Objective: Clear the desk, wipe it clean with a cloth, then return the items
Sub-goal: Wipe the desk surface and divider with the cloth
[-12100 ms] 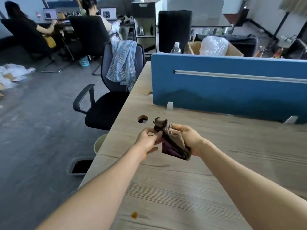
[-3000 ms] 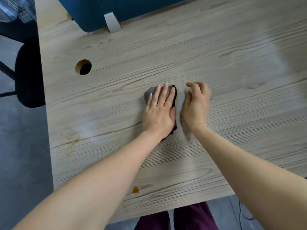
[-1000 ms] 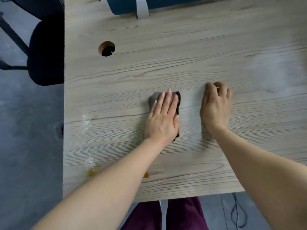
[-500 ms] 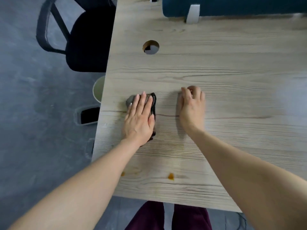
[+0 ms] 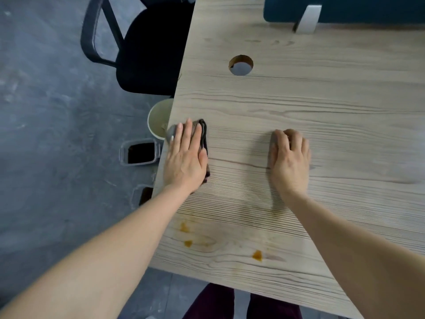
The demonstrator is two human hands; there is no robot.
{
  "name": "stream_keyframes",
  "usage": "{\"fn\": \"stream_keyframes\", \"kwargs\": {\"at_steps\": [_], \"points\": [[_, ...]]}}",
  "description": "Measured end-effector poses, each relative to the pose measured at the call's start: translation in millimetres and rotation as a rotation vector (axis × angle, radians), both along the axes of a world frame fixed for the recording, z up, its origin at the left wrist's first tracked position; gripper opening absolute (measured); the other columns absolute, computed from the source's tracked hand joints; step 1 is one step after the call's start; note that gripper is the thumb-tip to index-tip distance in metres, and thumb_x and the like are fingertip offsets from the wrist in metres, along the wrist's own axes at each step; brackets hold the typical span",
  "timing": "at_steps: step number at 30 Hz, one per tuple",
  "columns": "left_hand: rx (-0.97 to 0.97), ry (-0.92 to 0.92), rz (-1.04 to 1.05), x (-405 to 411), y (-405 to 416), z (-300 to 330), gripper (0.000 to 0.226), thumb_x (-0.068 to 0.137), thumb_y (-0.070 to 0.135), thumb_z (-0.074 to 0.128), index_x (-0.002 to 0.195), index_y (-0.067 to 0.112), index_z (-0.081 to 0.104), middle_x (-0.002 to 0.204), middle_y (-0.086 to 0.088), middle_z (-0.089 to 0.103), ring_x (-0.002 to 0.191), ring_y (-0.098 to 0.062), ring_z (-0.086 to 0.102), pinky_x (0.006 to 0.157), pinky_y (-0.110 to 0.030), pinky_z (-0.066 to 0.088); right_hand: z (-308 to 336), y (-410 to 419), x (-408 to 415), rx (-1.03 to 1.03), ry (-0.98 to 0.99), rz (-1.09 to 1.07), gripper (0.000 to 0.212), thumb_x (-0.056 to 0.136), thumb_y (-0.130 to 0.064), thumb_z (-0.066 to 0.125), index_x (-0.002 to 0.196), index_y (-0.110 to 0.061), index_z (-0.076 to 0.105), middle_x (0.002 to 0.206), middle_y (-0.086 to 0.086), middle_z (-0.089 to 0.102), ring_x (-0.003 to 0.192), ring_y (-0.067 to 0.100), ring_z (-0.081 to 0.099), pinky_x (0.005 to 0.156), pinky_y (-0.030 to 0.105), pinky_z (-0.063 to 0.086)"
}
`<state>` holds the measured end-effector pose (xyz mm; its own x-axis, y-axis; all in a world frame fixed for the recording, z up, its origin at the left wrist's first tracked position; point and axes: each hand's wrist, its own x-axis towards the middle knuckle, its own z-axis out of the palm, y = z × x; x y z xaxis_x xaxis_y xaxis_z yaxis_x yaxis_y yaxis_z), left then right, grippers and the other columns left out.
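Cloth first: a small, dark brown folded rag (image 5: 203, 134) lies flat at the left edge of the pale, wood-grain desk (image 5: 299, 107), almost wholly covered by the left hand (image 5: 186, 157). That hand presses down on it with straight fingers, palm flat, and only the rag's right border and a grey corner by the fingertips show.

Off the desk on the far left, a black office chair with a dark armrest (image 5: 149, 49) stands on the grey concrete floor (image 5: 46, 134). Nearer, a round cream-coloured bin (image 5: 158, 118) sits partly tucked under the desk edge, just beside the rag, and a rectangular grey-framed floor box with a dark opening (image 5: 140, 153) lies below it.

On the desktop beyond the left hand, a round cable hole (image 5: 241, 65) is cut through the wood. Near the front edge, three small orange-brown stains (image 5: 257, 255) mark the surface, well apart from the rag.

Further right, the right hand (image 5: 289, 162) rests on the bare wood, apart from the rag, its fingers curled under at the knuckles and holding nothing.

At the upper right, a blue partition panel (image 5: 368, 10) stands on the desk, fixed by a white bracket (image 5: 307, 19). Dark maroon trousers (image 5: 218, 302) show below the front edge.
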<state>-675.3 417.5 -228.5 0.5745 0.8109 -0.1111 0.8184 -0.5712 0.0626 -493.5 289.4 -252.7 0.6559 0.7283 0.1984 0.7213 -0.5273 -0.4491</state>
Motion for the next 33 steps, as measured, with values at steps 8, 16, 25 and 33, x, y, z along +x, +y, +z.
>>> {"fn": "stream_keyframes", "kwargs": {"at_steps": [8, 16, 25, 33], "points": [[-0.01, -0.034, 0.088, 28.8, 80.0, -5.4, 0.056, 0.1, 0.034, 0.023, 0.151, 0.017, 0.008, 0.159, -0.005, -0.002, 0.146, -0.022, -0.007, 0.119, -0.039, -0.002, -7.1, -0.1, 1.9, 0.007, -0.047, -0.003, 0.028, 0.093, -0.015, 0.051, 0.12, -0.007, 0.056, 0.117, 0.016, 0.052, 0.098, 0.034, 0.044, 0.086, 0.04, 0.033], [-0.009, -0.049, 0.005, -8.2, 17.9, -3.6, 0.057, 0.1, 0.037, 0.022, 0.151, 0.018, 0.005, 0.158, -0.003, -0.005, 0.145, -0.019, -0.011, 0.118, -0.036, -0.005, -3.9, 0.0, 0.3, -0.006, -0.033, -0.008, 0.028, 0.093, -0.016, 0.049, 0.12, -0.007, 0.056, 0.118, 0.016, 0.051, 0.099, 0.032, 0.041, 0.086, 0.039, 0.03], [-0.064, -0.092, -0.03, -4.7, 52.5, -7.9, 0.057, 0.099, 0.039, 0.03, 0.151, 0.02, 0.012, 0.159, -0.001, 0.001, 0.146, -0.019, -0.007, 0.119, -0.042, 0.006, -4.9, -0.8, -0.9, 0.025, -0.065, -0.015, 0.026, 0.093, -0.014, 0.05, 0.117, -0.006, 0.057, 0.115, 0.018, 0.053, 0.096, 0.033, 0.042, 0.083, 0.04, 0.03], [-0.059, -0.085, -0.028, -44.3, -20.2, -12.2, 0.06, 0.096, 0.048, 0.017, 0.15, 0.023, 0.005, 0.159, 0.0, 0.0, 0.145, -0.018, -0.01, 0.119, -0.04, 0.002, -3.5, 0.6, 0.5, 0.043, -0.052, -0.006, 0.027, 0.093, -0.011, 0.049, 0.117, -0.003, 0.057, 0.114, 0.02, 0.053, 0.096, 0.037, 0.045, 0.084, 0.042, 0.034]]}}
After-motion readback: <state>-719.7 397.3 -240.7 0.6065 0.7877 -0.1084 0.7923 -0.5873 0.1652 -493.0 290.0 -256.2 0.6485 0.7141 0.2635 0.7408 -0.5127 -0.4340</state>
